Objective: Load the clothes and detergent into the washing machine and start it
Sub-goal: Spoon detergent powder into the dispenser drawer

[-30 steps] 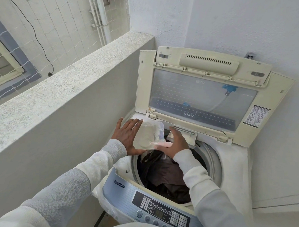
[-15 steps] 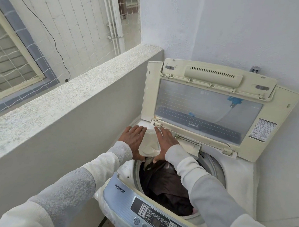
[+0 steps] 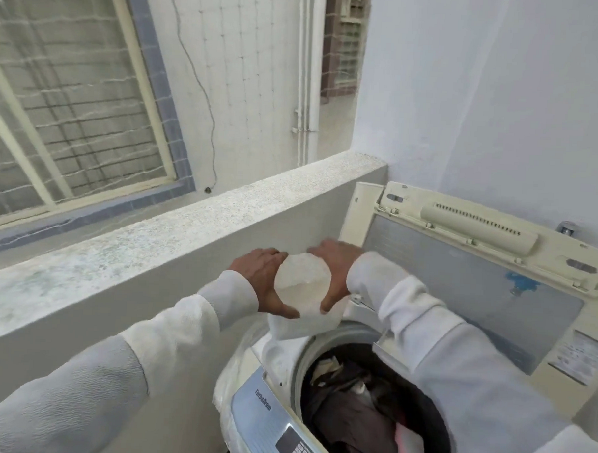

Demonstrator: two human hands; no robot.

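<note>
Lifted from the tub's rim toward mid-frame, the pale detergent packet point(image 3: 302, 284) was pinched between the left hand point(image 3: 264, 276) and right hand point(image 3: 337, 269), while dark clothes point(image 3: 358, 410) already lay in the washing machine point(image 3: 248, 412), so dosing seemed finished.

The person is wearing a white fleece-textured top with long sleeves; ribbed cuffs are ending at the left hand point(image 3: 259, 279) and right hand point(image 3: 336, 272).

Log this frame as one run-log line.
stage: detergent handling | left hand and right hand: both hold white pouch above washer's back-left corner | lid: open | drum: dark clothes loaded
</note>
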